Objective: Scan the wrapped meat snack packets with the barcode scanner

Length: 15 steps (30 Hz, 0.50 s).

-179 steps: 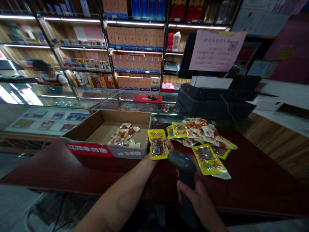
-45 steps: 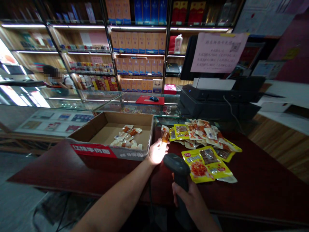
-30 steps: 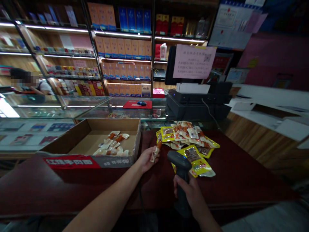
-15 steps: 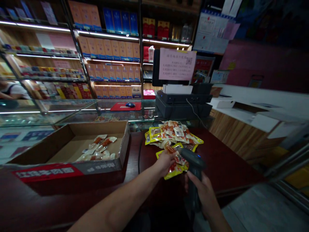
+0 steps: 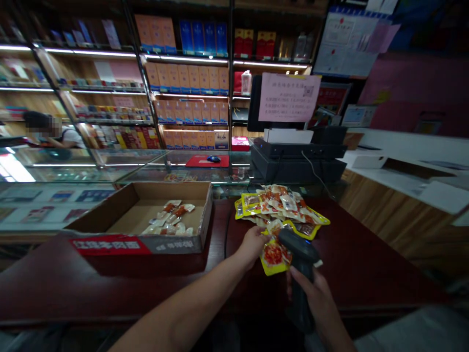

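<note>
My right hand (image 5: 318, 288) is wrapped around the grip of a dark barcode scanner (image 5: 298, 247), whose head tilts toward my left hand. With closed fingers, my left hand (image 5: 252, 244) pinches a small snack packet (image 5: 274, 227), partly hidden behind the scanner. Just beneath lies a yellow-edged snack packet (image 5: 274, 258) with a red food picture, on the dark red counter. Behind both hands is a heap of snack packets (image 5: 284, 203), some small and clear with brown contents, others yellow-edged.
An open cardboard box (image 5: 176, 247) with several small packets stands at left. Beyond the heap are a monitor bearing a pink paper sign (image 5: 287, 98) and a black cash drawer (image 5: 296, 164). A mouse (image 5: 213, 159) rests on a red mat. A person (image 5: 54, 132) is at far left.
The view has turned left, so everything sits farther right and the person at far left shows more. Both hands remain close together near the packets, and the scanner is still held.
</note>
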Each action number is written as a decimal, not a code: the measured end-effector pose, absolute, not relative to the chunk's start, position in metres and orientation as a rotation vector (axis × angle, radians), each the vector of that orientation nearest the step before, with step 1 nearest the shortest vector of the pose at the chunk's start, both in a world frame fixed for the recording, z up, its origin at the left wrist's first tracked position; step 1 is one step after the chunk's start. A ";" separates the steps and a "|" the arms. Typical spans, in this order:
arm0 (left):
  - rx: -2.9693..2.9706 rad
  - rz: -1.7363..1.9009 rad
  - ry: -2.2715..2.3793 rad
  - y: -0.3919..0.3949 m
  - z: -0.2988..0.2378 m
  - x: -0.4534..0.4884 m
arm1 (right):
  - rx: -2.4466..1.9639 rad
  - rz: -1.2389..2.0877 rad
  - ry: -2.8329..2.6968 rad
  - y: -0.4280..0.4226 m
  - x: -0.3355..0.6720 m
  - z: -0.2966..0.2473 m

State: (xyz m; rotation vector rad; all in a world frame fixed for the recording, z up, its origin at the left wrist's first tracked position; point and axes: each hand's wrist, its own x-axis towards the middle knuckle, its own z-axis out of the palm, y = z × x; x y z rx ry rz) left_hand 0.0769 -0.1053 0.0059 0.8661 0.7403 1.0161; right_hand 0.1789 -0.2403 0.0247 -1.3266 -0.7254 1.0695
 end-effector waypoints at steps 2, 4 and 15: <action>0.900 1.089 0.718 -0.104 0.012 0.058 | -1.343 1.106 -0.739 -0.235 0.169 0.023; 1.000 1.154 0.757 -0.103 0.026 0.033 | -1.346 1.138 -0.786 -0.229 0.158 0.020; 1.598 1.001 1.762 0.022 0.097 -0.181 | -1.258 1.274 -0.985 -0.211 0.100 0.024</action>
